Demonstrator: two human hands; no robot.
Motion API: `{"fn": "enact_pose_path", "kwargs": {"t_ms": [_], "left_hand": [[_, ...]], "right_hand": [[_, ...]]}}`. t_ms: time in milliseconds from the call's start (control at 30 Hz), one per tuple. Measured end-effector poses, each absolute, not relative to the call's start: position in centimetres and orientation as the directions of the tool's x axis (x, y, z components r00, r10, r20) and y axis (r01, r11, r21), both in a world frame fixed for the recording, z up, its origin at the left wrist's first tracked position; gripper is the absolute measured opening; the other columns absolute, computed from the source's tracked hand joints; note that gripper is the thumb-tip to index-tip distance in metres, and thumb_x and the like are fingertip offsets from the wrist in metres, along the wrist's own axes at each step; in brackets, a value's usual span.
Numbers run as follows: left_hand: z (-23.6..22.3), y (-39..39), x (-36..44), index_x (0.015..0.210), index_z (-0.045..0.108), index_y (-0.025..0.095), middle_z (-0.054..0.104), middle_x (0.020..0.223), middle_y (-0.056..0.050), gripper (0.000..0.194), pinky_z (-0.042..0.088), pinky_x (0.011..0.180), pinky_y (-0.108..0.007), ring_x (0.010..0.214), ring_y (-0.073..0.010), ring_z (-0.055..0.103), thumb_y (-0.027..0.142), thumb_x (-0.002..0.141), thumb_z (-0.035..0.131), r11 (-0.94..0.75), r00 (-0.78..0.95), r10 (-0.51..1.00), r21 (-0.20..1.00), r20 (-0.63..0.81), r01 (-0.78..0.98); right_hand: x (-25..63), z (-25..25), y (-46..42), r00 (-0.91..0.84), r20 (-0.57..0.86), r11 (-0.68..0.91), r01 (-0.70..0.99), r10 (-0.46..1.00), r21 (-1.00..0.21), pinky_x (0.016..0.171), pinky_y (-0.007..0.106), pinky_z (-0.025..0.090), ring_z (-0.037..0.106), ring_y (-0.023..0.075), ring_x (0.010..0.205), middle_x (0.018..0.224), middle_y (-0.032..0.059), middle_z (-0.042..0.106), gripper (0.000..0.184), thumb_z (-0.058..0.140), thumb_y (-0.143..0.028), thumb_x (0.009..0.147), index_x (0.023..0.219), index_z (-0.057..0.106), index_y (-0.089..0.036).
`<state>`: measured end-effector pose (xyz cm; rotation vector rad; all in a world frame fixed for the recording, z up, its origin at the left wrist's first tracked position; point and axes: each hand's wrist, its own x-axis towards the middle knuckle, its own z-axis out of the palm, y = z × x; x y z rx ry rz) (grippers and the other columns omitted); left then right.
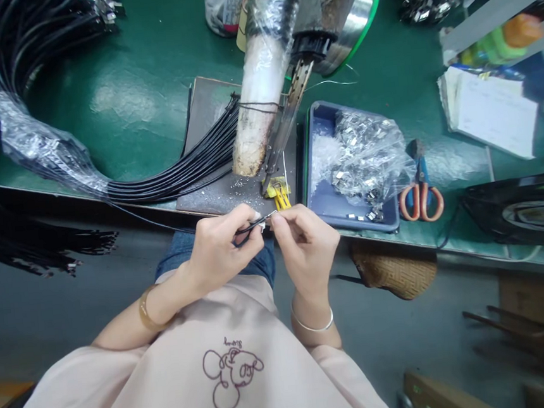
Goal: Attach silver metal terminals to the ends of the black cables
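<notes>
My left hand (221,243) is closed on a thin black cable (250,225) close to its end, just off the table's front edge. My right hand (308,242) meets it from the other side, thumb and forefinger pinched at the cable's tip. A small silvery bit shows between the two hands, but what the right fingers hold is too small to name. Right beyond the fingertips is a yellow clip-like piece (281,195). Above it slants a soldering iron (288,120), its tip down near the clip, beside a white plastic-wrapped tube (260,97). A thin solder wire (285,170) hangs there.
A bundle of black cables (170,184) lies across a dark board (210,95) at left. On the right, a blue tray (308,169) holds a bag of small metal connectors (367,151). Orange-handled scissors (421,200), a paper pad (492,108) and a black fan-like device (530,213) lie farther right.
</notes>
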<state>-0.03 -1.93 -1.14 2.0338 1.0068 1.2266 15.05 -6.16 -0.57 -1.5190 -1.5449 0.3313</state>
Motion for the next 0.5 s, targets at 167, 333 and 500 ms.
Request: {"fn": "enact_pose_path", "kwargs": {"t_ms": [167,333,500], "left_hand": [[-1.25,-1.94,-0.21,0.079,0.055,0.020,0.045,0.057,0.010,0.014,0.034,0.047,-0.013,0.045,-0.0039,0.038,0.008,0.086,0.057,-0.596,0.319,0.799,0.744,0.511,0.302],[-1.21,-1.88,-0.29,0.080,0.055,0.019,0.047,0.058,0.010,0.014,0.034,0.047,-0.013,0.046,-0.0038,0.038,0.007,0.087,0.058,-0.625,0.298,0.778,0.729,0.552,0.280],[-1.36,-1.88,-0.37,0.079,0.055,0.019,0.048,0.058,0.010,0.014,0.034,0.046,-0.014,0.046,-0.0039,0.040,0.008,0.087,0.058,-0.634,0.300,0.771,0.719,0.561,0.284]], "right_hand": [[14.99,-0.38,-6.03,0.091,0.494,0.270,0.744,0.865,-0.611,0.053,0.025,0.033,0.041,0.0075,0.054,0.064,-0.0055,0.054,0.028,0.061,-0.020,0.101,0.074,0.060,-0.020],[14.80,-0.41,-6.06,0.144,0.461,0.252,0.678,0.875,-0.690,0.052,0.024,0.034,0.045,0.0077,0.055,0.067,-0.0054,0.059,0.024,0.063,-0.021,0.100,0.076,0.063,-0.021],[14.69,-0.20,-6.27,0.162,0.426,0.214,0.676,0.890,-0.705,0.049,0.025,0.031,0.039,0.0076,0.051,0.066,-0.0054,0.060,0.021,0.066,-0.023,0.098,0.077,0.066,-0.021]]}}
